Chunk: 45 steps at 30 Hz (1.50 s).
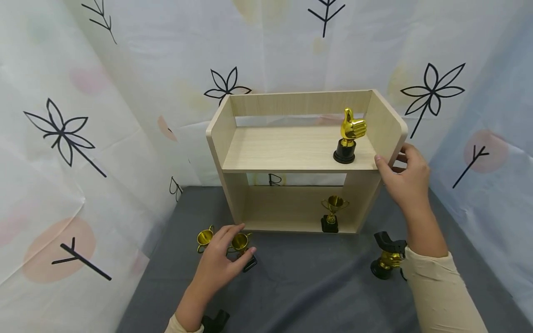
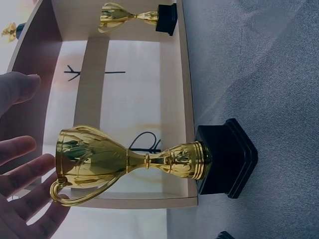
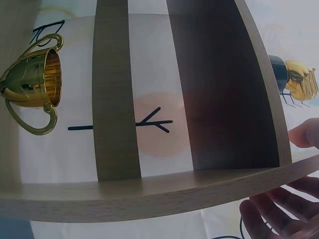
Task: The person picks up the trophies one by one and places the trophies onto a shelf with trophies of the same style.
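Observation:
A two-tier pale wooden shelf point(image 1: 275, 150) stands on the grey cloth. My right hand point(image 1: 410, 178) grips its right side panel, thumb at the front edge and fingers on the outer face. My left hand point(image 1: 220, 259) hovers by a gold trophy cup point(image 2: 94, 154) with a black base, standing before the shelf's lower left. Thumb and fingers are spread near the cup's rim, not closed round it. A gold thumbs-up trophy point(image 1: 350, 129) stands at the right of the upper tier. Another trophy cup point(image 1: 331, 217) is on the lower tier, toward the right.
One more gold trophy cup point(image 1: 205, 237) stands left of my left hand, partly hidden by it. Near my right sleeve, a second thumbs-up trophy point(image 1: 383, 267) is partly covered by a black wrist mount point(image 1: 388, 242). Patterned white cloth point(image 1: 145, 69) hangs behind and at both sides.

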Motion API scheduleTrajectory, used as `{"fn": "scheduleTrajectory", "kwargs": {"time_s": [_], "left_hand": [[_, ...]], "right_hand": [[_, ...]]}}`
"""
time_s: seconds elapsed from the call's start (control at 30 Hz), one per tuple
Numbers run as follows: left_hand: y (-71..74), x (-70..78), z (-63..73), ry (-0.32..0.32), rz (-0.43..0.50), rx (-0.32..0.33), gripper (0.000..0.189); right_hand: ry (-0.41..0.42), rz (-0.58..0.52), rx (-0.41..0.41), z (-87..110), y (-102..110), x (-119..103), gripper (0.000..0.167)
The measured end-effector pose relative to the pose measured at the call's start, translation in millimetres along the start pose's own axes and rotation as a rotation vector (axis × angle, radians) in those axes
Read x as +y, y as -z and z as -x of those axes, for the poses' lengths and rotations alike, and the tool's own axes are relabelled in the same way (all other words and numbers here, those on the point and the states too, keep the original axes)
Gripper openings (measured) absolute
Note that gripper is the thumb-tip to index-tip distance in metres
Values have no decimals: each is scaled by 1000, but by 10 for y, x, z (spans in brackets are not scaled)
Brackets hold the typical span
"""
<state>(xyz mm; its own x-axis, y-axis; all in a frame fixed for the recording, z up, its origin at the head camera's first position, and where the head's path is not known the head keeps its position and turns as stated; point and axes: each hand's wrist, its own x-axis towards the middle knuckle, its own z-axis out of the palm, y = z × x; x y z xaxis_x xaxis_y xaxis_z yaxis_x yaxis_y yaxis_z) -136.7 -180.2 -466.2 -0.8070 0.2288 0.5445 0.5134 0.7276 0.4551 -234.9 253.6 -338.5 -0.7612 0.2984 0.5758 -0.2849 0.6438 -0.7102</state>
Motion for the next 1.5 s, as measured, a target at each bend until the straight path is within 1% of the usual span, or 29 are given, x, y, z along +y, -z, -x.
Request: {"fn": "scheduleTrajectory", "kwargs": {"time_s": [0.23,0.5,0.77,0.97,1.23,1.4,1.5], "left_hand": [[-12,3,-19,3,-9,0,65],[-34,-13,-29,4,-10,-3,65],[-45,-36,-36,5,-20,-2,64],[-45,-51,-47,18,-16,-17,65],[-77,-72,-35,25,-9,-26,64],[-103,-85,8,55,7,-30,64],[-119,-98,13,70,17,-28,63]], "right_hand": [[19,-20,58,0,-41,40,49],[17,-21,83,17,-69,80,45],[6,-29,102,29,-87,80,45],[-20,-34,108,37,-110,100,47],[-37,-73,147,61,-171,108,43],[-49,-104,164,87,-204,114,41],[-50,-129,192,96,-222,126,39]]}}
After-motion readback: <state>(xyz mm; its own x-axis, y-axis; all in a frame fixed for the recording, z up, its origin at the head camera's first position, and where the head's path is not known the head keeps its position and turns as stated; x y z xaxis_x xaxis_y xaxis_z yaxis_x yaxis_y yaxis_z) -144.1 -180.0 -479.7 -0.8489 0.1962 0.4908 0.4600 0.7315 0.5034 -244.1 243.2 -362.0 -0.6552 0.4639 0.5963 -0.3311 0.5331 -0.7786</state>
